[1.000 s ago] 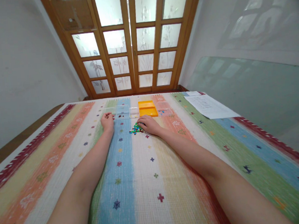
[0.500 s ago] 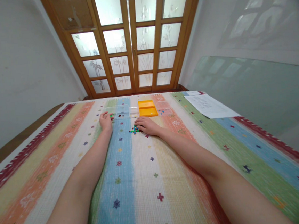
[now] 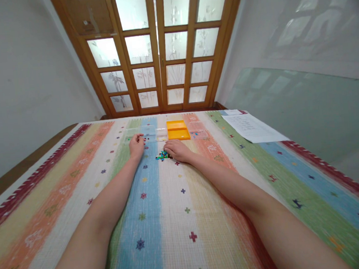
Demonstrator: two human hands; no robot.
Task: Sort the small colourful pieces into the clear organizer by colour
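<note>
A small heap of blue, green and dark plastic pieces (image 3: pixel 162 156) lies on the striped cloth. Over its right side rests my right hand (image 3: pixel 177 150), fingers bent down and tips at the pieces; whatever they pinch is too small to make out. My left hand (image 3: pixel 137 145) hovers at the front of the clear boxes, left of the heap, its fingers loosely apart and nothing visible in them. Just beyond it are a clear box (image 3: pixel 129 133) with a green piece and another clear box (image 3: pixel 150 130) holding a few dark pieces.
An orange open box (image 3: pixel 178 133) stands between a small clear box (image 3: pixel 161 132) and a clear box (image 3: pixel 197 126) with blue pieces. Printed paper (image 3: pixel 252 127) lies at the right. The striped cloth (image 3: pixel 171 219) covers the table; beyond it are glazed wooden doors (image 3: pixel 161 69).
My left hand has moved right, away from the box with the green piece, toward the box with dark pieces. My right hand stays at the heap, nearly unmoved.
</note>
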